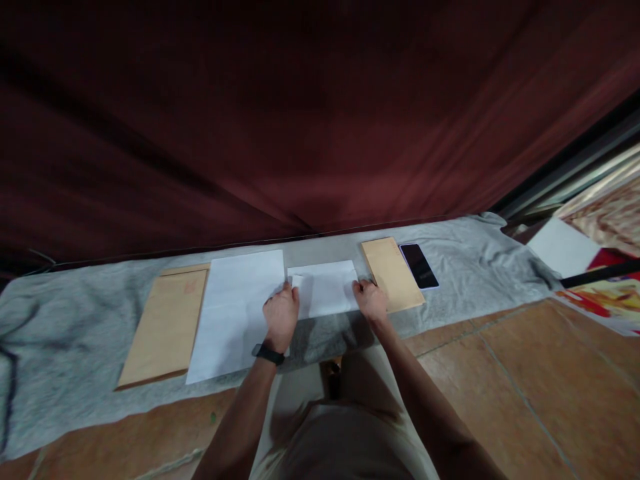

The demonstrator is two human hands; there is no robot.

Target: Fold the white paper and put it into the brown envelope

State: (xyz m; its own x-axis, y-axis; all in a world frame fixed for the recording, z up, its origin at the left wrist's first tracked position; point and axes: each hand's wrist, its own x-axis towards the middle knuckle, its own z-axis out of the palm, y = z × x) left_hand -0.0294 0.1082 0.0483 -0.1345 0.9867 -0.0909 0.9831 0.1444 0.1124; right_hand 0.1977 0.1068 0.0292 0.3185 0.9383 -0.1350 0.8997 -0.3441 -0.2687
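Note:
A folded white sheet of paper lies in front of me, a small flap turned up at its left edge. My left hand, with a dark band on the wrist, is closed with thumb and fingers pinching that left edge. At the opposite edge my right hand has its fingers curled closed on the paper, partly over a brown envelope. Larger white sheets lie flat to the left, partly under my left hand. Beyond them rests a stack of brown envelopes.
A grey cloth covers the long surface. A phone lies right of the brown envelope. Behind hangs a dark red curtain. Tiled floor shows below, and printed papers are at the far right.

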